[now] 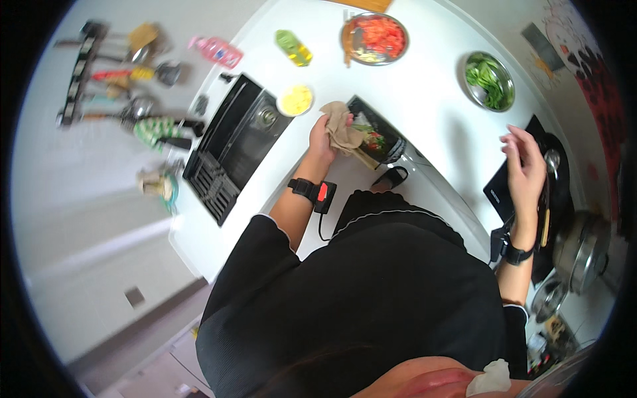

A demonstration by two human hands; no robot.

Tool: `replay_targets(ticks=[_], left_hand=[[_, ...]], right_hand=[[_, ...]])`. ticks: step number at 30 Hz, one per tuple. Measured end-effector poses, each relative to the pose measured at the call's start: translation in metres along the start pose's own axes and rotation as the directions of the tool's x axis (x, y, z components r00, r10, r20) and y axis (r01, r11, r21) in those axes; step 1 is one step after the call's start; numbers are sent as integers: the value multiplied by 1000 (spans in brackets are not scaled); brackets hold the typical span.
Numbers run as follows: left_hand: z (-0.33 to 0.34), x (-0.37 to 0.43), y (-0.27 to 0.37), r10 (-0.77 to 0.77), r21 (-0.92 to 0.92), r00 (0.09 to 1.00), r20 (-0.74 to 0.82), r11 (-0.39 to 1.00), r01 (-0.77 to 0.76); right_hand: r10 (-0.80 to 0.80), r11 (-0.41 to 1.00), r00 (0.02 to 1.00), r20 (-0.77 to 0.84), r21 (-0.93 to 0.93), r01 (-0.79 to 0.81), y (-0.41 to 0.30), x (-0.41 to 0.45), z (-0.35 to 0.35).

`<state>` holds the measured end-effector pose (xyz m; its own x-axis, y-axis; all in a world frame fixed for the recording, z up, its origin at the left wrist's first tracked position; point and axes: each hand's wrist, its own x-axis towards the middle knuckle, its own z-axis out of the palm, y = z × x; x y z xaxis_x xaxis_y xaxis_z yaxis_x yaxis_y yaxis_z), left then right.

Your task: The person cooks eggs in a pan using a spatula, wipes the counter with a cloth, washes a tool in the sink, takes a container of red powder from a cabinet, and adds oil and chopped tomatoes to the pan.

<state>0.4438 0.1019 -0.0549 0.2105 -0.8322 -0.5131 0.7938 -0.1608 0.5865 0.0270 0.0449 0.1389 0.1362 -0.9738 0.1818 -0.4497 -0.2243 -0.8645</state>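
Note:
My left hand (321,142) grips a crumpled beige cloth or paper towel (341,124) at the front edge of the white countertop (418,94). Partly behind the towel is a dark waste bin (371,112), with green and red food scraps (374,139) inside. My right hand (525,161) is raised on the right, empty, with loosely bent fingers. It appears above or beside the black hob (497,191); its height cannot be judged. Close to it, a metal spoon (552,159) lies on the dark surface.
Along the counter are a steel plate of chopped red pieces (383,37), a bowl of greens (487,82), a small yellow-filled bowl (296,100), an oil bottle (293,48) and a pink bottle (219,52). A sink (239,144) is left; a steel pot (580,253) stands right.

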Motion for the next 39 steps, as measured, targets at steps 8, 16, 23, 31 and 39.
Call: replay_targets(ticks=[8,16,23,31,39], left_hand=[[4,-161,42,297,96,954,-30,951,-294],[-115,-222,105,439,295,890,-122,873,-389],[-319,-159,245,738,944,674,-18,235,-233],[-394,-40,378,713,978,669,210,-151,-146],[-419,-27,368,538,951,788,300,-229,-206]], right_hand=[[-278,943,689,669,328,61,-61,-47,201],[-301,953,448,842,286,103,-126,-87,372],[21,952,537,843,147,-269,-155,-37,471],[144,930,555,819,79,-358,-191,-48,595],[188,866,534,824,117,-486,-198,-42,696]])
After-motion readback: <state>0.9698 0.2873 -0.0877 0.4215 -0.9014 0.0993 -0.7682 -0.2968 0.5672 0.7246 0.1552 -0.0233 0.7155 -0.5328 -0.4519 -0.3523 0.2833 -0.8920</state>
